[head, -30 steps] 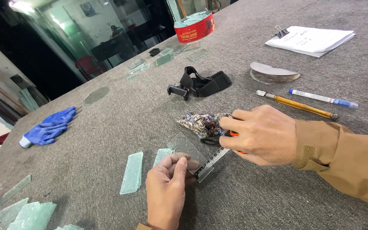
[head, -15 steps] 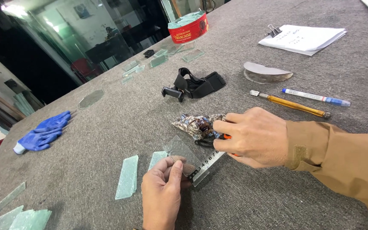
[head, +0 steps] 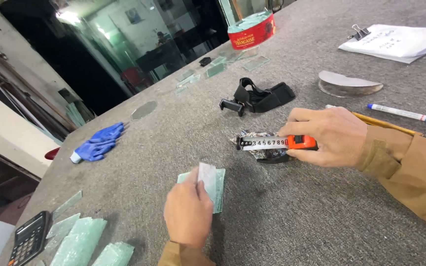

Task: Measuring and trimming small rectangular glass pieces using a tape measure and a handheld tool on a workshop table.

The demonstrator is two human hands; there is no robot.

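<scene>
Two hands: orange tape measure (head: 299, 143) right (head: 329, 135), glass pieces (head: 210, 180) left (head: 188, 212).

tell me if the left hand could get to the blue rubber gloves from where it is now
Probably yes: the left hand rests on small glass pieces, and only bare grey felt tabletop lies between it and the blue rubber gloves.

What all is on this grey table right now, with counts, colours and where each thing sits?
small pale green glass pieces: two or so, centre, under left hand
orange tape measure: one, short blade out, in right hand
black strap mount: one, centre back
blue gloves: a pair, left edge
red round tin: one, far back
clipped white papers: one stack, far right
black calculator: one, lower left
left hand: on glass
right hand: gripping tape
</scene>
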